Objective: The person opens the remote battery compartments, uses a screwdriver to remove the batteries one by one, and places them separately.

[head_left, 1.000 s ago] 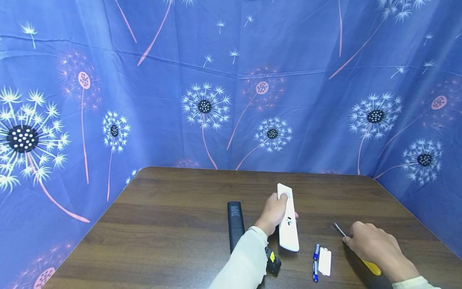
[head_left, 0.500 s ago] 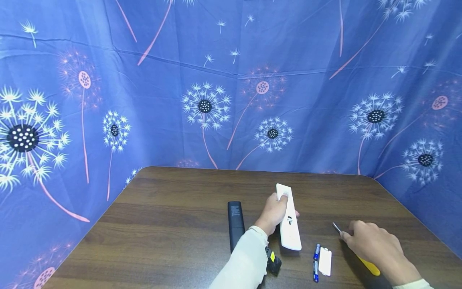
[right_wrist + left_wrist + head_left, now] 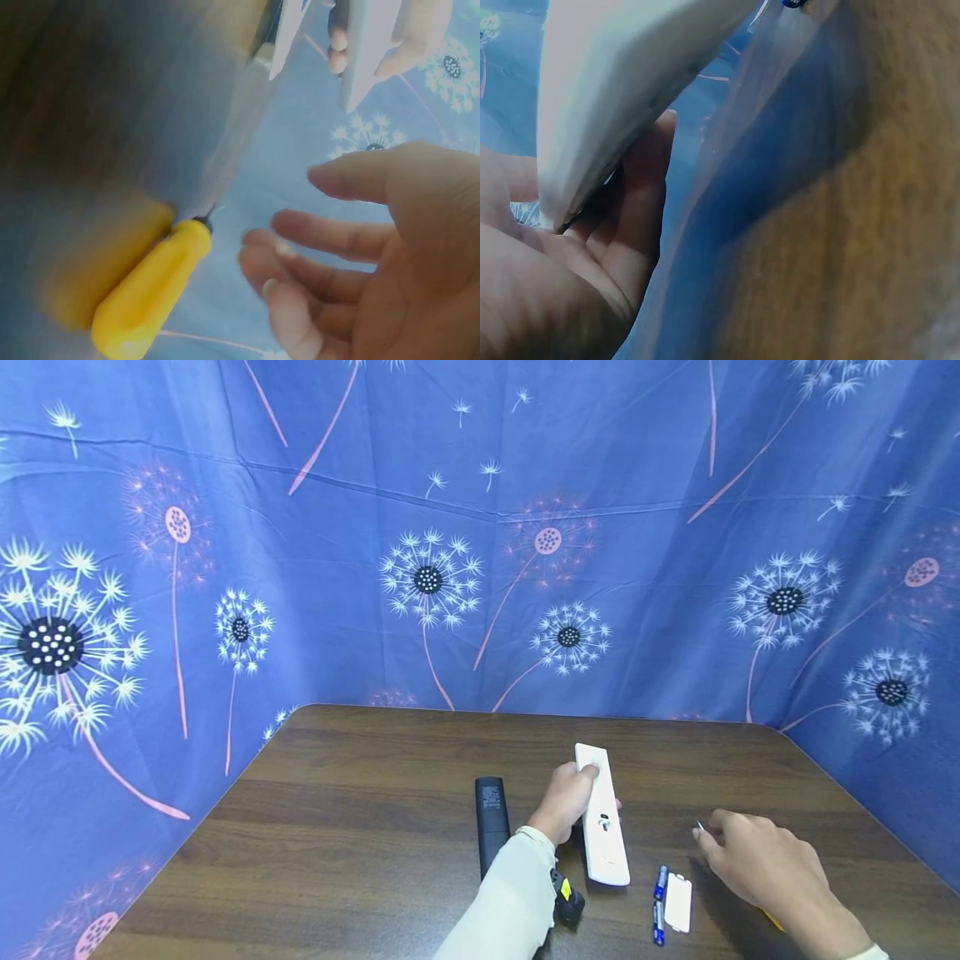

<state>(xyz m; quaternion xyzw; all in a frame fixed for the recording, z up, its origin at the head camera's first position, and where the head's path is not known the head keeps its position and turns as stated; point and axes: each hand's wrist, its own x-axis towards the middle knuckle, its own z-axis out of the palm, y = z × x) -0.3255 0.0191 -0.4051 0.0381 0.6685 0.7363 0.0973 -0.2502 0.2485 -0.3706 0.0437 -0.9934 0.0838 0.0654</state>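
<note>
My left hand grips a white remote control near its far end, thumb on top and fingers underneath. The remote is tilted above the table, with a small dark opening partway along its upturned face. In the left wrist view its pale body rises out of the palm. My right hand hovers over a screwdriver with a yellow handle lying on the table. Its fingers are relaxed and apart from the handle in the right wrist view. From the head, the hand hides most of the screwdriver.
Two blue batteries lie end to end beside a white battery cover, between the hands. A black remote lies left of my left forearm. A black device with a yellow label sits by that wrist. Blue patterned cloth hangs behind the table.
My right hand has let go of the screwdriver and shifted slightly left and up over it. My left hand keeps hold of the white remote, whose near end has shifted slightly right.
</note>
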